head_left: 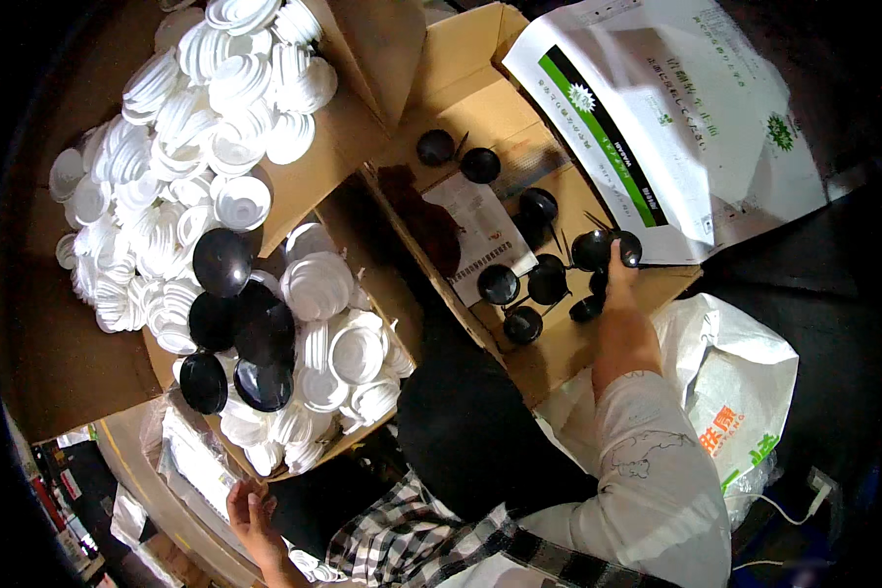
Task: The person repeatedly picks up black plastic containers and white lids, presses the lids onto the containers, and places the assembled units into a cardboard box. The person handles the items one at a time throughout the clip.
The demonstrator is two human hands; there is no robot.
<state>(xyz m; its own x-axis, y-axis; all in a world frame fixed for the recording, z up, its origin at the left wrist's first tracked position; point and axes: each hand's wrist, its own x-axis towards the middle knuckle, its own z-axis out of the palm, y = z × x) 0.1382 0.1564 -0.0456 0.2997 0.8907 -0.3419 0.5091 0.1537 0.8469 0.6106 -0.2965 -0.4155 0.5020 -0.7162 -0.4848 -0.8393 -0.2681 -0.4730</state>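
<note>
It is dark around the long brown box (539, 367). The right hand (621, 279) reaches into the right side of the long brown box. Its thumb is on a shiny black cup (630, 248), but its other fingers are hidden, so I can't tell if it pinches. Left of the long brown box are lots of round white dishes (316, 284), with big black bowls (265, 328) on top. Also left of the long brown box, closer to the person, the left hand (252, 514) is loose, its fingers a bit bent.
</note>
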